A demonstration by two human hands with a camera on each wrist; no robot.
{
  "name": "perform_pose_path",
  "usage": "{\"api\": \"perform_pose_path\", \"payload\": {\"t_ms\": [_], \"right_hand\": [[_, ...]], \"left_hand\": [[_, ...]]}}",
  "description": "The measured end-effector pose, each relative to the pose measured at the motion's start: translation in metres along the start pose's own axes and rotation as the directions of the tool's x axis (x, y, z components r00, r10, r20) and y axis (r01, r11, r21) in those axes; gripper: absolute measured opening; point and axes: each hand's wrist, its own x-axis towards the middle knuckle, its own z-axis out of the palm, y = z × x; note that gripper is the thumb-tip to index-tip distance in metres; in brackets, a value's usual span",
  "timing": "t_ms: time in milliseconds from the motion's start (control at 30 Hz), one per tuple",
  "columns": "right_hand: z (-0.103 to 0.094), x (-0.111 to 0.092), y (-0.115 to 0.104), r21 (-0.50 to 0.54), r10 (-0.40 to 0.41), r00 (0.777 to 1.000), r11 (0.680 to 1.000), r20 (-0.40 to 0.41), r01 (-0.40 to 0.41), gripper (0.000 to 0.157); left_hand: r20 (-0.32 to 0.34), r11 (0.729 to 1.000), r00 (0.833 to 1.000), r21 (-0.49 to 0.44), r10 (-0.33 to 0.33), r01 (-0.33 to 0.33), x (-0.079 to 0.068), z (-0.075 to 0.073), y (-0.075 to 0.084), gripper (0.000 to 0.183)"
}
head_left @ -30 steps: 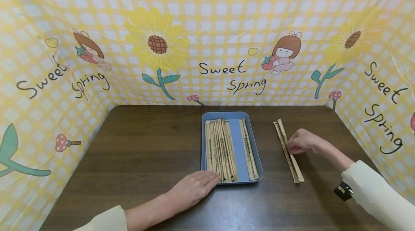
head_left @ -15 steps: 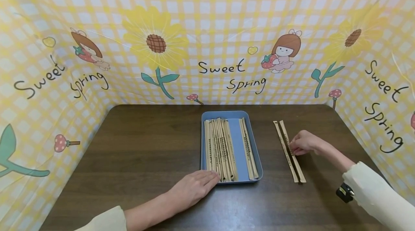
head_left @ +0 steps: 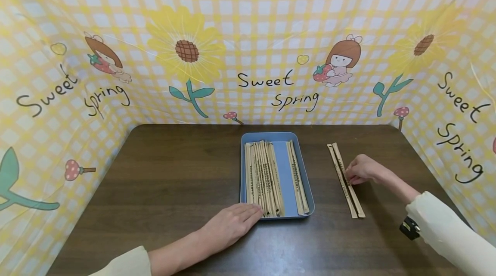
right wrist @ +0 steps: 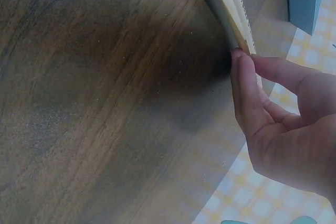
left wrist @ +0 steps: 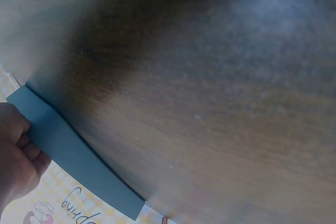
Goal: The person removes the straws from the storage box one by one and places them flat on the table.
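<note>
My left hand (head_left: 232, 223) holds the near left corner of a blue tray (head_left: 308, 194), its fingers over the rim. In the left wrist view, the curled fingers (left wrist: 34, 158) meet the top edge of the tray wall (left wrist: 73, 150). To the tray's right, two slim, printed sticks in brown paper wrapping lie almost parallel, a narrow gap between them. My right hand (head_left: 360, 170) pinches the right stick (head_left: 338, 154) near its middle; the left stick (head_left: 342, 185) is just beside it. The right wrist view shows thumb and fingertips together on the paper wrapper (right wrist: 233, 6).
Inside the tray, several similar wrapped sticks (head_left: 265, 177) fill the left side, and a small pair (head_left: 297, 179) lies along the right wall. The dark wood table (head_left: 174, 168) is bounded by a yellow checked cloth (head_left: 217, 22) behind and at both sides.
The right-hand stick shifted rightward, widening the gap, then came back a little toward the left stick. The left stick now shows a lighter printed face. My left hand keeps its place on the tray.
</note>
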Motion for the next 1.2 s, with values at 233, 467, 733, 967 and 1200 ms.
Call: {"api": "perform_pose_path", "payload": {"t_ms": [233, 467, 733, 967, 1200], "right_hand": [[0.0023, 0.0005, 0.0002, -0.003, -0.010, 1.000, 1.000, -0.015, 0.010, 0.018], [0.0044, -0.0001, -0.0001, -0.016, -0.006, 1.000, 1.000, -0.019, 0.005, 0.015], [0.0048, -0.0002, -0.0006, 0.001, -0.020, 0.999, 1.000, -0.031, 0.020, 0.014], [0.0018, -0.0018, -0.0020, -0.029, -0.025, 0.999, 0.999, -0.020, 0.024, 0.016], [-0.0028, -0.0011, -0.0043, 0.015, -0.033, 0.999, 0.999, -0.038, 0.034, 0.019]], "left_hand": [[0.013, 1.000, 1.000, 0.015, 0.006, -0.006, -0.0004, 0.0003, 0.0002, 0.040], [0.005, 1.000, 1.000, 0.020, 0.005, -0.005, -0.0010, 0.0009, 0.0007, 0.039], [0.019, 1.000, 1.000, 0.015, -0.004, 0.004, -0.0007, -0.0007, 0.0001, 0.040], [0.011, 0.999, 1.000, 0.033, 0.005, -0.005, -0.0005, -0.0014, 0.0002, 0.040], [0.015, 1.000, 1.000, 0.017, 0.006, -0.006, -0.0006, -0.0016, -0.0002, 0.040]]}}
